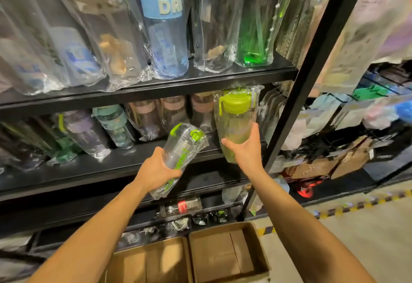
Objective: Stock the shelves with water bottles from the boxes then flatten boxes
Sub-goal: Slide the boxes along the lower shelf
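My left hand [157, 171] grips a clear bottle with green lettering [181, 149], wrapped in plastic and tilted to the right above the middle shelf [93, 171]. My right hand [245, 149] holds the lower part of a green-lidded bottle [236, 117], upright in its plastic sleeve at the shelf's right end. Two open cardboard boxes [225, 258] sit on the floor below, both looking empty.
Wrapped bottles fill the top shelf [200, 77] and the back of the middle shelf. A black upright post [296, 95] stands just right of my right hand. More goods hang and lie on the rack to the right. Small items crowd the bottom shelf.
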Motion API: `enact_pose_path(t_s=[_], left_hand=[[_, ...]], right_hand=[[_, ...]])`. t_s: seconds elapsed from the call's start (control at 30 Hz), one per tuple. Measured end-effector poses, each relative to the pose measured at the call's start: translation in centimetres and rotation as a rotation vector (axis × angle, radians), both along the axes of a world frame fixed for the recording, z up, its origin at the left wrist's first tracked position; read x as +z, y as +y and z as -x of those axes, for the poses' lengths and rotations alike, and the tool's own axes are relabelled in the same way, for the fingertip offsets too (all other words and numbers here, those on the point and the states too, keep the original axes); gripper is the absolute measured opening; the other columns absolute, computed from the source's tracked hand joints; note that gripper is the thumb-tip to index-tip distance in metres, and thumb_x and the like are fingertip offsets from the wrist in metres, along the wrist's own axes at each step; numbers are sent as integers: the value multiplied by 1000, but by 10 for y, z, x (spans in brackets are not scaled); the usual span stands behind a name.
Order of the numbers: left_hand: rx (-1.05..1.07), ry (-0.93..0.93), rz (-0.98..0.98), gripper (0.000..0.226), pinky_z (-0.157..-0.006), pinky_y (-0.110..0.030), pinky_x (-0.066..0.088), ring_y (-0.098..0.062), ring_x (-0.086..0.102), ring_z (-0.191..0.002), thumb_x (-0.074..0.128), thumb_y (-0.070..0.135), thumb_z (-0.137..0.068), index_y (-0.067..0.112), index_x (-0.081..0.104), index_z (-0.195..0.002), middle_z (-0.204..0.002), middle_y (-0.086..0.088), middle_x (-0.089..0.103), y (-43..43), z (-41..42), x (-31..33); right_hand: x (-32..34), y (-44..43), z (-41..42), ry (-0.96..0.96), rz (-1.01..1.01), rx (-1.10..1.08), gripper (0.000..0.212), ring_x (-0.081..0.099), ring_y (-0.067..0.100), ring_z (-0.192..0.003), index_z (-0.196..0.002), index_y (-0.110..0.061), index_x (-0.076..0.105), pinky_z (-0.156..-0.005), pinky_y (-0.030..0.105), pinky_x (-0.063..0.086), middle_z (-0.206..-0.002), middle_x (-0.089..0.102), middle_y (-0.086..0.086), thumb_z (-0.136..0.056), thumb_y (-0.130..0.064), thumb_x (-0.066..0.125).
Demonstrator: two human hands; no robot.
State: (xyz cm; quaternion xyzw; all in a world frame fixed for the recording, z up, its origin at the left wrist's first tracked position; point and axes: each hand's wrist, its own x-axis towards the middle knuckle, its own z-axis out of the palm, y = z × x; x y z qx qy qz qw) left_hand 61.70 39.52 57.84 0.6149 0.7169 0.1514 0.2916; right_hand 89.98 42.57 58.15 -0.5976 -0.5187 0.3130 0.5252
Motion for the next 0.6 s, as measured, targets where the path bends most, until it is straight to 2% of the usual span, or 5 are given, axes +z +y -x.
enact_pose_path(t_s=[0.27, 0.33, 0.4, 0.5, 0.6], left_hand=[[43, 6, 8, 72, -62, -35, 42, -17, 62, -84, 88, 48, -68, 19, 43, -117, -101, 6, 60, 10, 5, 3], [13, 36, 11, 70, -59, -34, 42, -14, 61, -80, 88, 47, -70, 20, 42, -114, -97, 6, 60, 7, 4, 1], [-10, 71, 2, 68, -55, -33, 41, -14, 61, -74, 88, 46, -69, 20, 39, -108, -93, 5, 60, 4, 1, -1], [-19, 102, -13, 68, -54, -34, 41, -16, 62, -72, 87, 48, -68, 21, 37, -105, -90, 4, 61, 3, -1, -2], [-26, 115, -14, 69, -54, -35, 42, -18, 63, -72, 86, 49, -67, 21, 37, -106, -91, 3, 61, 3, -1, -2]], right_hand=[[-8, 29, 7, -54, 42, -48, 84, 46, 8, -115, -142, -31, 45, -86, 12, 35, -128, 56, 0, -73, -39, 93], [-10, 35, 11, -81, 60, -49, 85, 47, 9, -113, -143, -29, 44, -89, 19, 39, -130, 56, 1, -74, -42, 92], [-13, 40, 15, -141, 51, -66, 85, 45, 13, -121, -143, -28, 44, -96, 28, 41, -131, 55, -2, -74, -48, 90], [-17, 47, 19, -232, 33, -114, 85, 41, 19, -129, -142, -25, 45, -98, 32, 41, -134, 49, -1, -74, -53, 88], [-19, 53, 22, -246, 26, -137, 89, 46, 20, -130, -141, -23, 44, -105, 39, 47, -135, 50, -1, -72, -54, 89]])
